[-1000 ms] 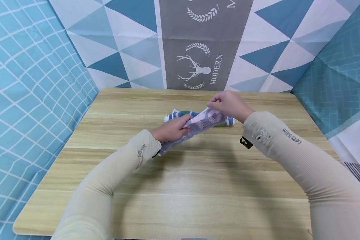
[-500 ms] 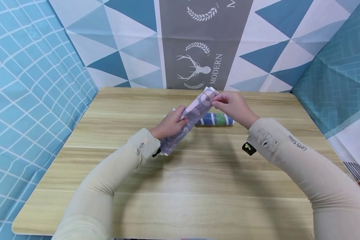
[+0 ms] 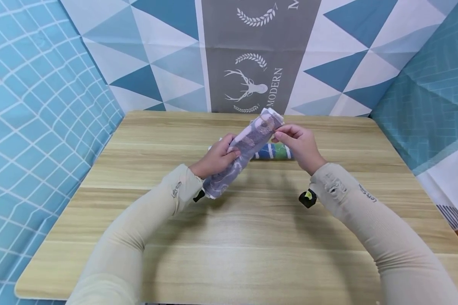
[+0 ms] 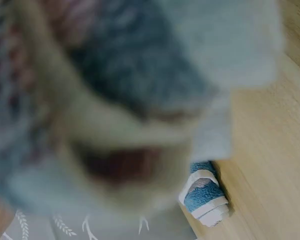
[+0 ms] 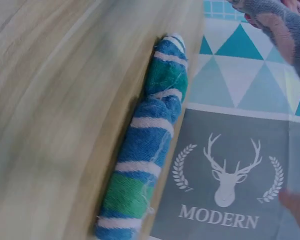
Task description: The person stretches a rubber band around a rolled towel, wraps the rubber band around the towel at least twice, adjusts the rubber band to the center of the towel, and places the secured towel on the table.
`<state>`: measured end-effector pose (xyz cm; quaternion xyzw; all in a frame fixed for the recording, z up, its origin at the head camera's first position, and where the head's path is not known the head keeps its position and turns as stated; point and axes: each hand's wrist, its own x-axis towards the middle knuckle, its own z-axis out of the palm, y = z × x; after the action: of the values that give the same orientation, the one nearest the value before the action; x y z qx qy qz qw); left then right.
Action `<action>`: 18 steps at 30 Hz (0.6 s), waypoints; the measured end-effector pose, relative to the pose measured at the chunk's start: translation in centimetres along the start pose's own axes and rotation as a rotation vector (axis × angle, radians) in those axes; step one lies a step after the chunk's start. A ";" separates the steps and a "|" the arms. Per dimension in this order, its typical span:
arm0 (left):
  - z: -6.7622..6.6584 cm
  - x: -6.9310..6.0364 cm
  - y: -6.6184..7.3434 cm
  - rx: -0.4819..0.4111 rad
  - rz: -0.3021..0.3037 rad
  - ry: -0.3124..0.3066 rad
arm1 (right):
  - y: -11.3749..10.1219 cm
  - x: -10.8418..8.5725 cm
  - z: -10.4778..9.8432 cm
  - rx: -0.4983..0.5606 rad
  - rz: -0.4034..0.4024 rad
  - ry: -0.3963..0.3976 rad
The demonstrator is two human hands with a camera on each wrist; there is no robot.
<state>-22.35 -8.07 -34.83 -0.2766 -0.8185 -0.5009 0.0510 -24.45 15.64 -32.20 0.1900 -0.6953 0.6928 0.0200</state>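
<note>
A rolled purple-grey towel (image 3: 248,144) with a pale flower pattern is held slanted above the table, its upper end towards the back wall. My left hand (image 3: 217,156) grips it round the middle. Near the upper end, my right hand (image 3: 299,144) pinches its right edge between thumb and fingertips. In the left wrist view the towel (image 4: 140,75) is close and blurred, its layered end facing the camera. Behind it on the table lies a rolled towel with blue, green and white stripes (image 5: 135,145), partly hidden in the head view.
The wooden table (image 3: 236,245) reaches back to a patterned cloth wall (image 3: 168,55). Blue grid cloth (image 3: 42,127) hangs on the left and teal cloth (image 3: 435,97) on the right. Black wrist gear (image 3: 308,198) hangs below the right sleeve.
The purple-grey towel's upper end has swung up and back, so the roll stands steeper. My right hand has shifted slightly right and lower along its edge. More of the striped towel shows.
</note>
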 end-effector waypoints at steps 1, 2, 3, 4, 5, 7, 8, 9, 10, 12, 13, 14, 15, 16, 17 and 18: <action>0.0 0.1 0.0 -0.004 0.002 0.004 | 0.1 0.0 0.0 0.018 0.013 -0.006; 0.0 0.1 0.0 -0.010 0.002 0.005 | 0.2 0.0 0.1 0.023 0.022 -0.010; 0.0 0.2 0.0 -0.011 0.004 0.005 | 0.2 0.0 0.2 0.007 0.026 -0.006; 0.1 0.2 -0.1 -0.009 0.003 0.003 | 0.3 -0.1 0.3 -0.034 0.019 0.002; 0.1 0.3 -0.1 0.000 0.004 0.000 | 0.4 -0.2 0.6 -0.088 -0.005 0.017; 0.2 0.4 -0.1 0.040 0.004 -0.005 | 0.4 -0.3 1.0 -0.246 -0.100 0.043; 0.3 0.4 -0.1 0.061 0.002 -0.005 | 0.4 -0.4 1.3 -0.332 -0.169 0.053; 0.3 0.5 -0.1 0.084 -0.003 -0.006 | 0.3 -0.5 1.5 -0.417 -0.241 0.065; 0.4 0.5 -0.2 0.110 -0.006 -0.005 | 0.2 -0.5 1.7 -0.488 -0.313 0.071; 0.5 0.6 -0.2 0.144 -0.015 -0.010 | 0.0 -0.5 2.1 -0.587 -0.424 0.063; 0.6 0.6 -0.2 0.154 -0.018 -0.014 | -0.1 -0.5 2.3 -0.617 -0.459 0.055; 0.6 0.6 -0.2 0.158 -0.021 -0.021 | -0.1 -0.4 2.4 -0.632 -0.477 0.048; 0.7 0.6 -0.2 0.161 -0.022 -0.029 | -0.2 -0.3 2.5 -0.648 -0.487 0.039; 0.7 0.6 -0.2 0.164 -0.021 -0.034 | -0.2 -0.2 2.5 -0.660 -0.492 0.024; 0.8 0.5 -0.2 0.161 -0.023 -0.041 | -0.3 -0.1 2.6 -0.672 -0.495 0.008; 0.8 0.5 -0.2 0.159 -0.025 -0.046 | -0.3 0.1 2.6 -0.681 -0.494 -0.009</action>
<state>-22.70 -7.25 -35.19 -0.2728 -0.8600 -0.4286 0.0480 -23.81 13.15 -31.97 0.3368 -0.8181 0.3970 0.2441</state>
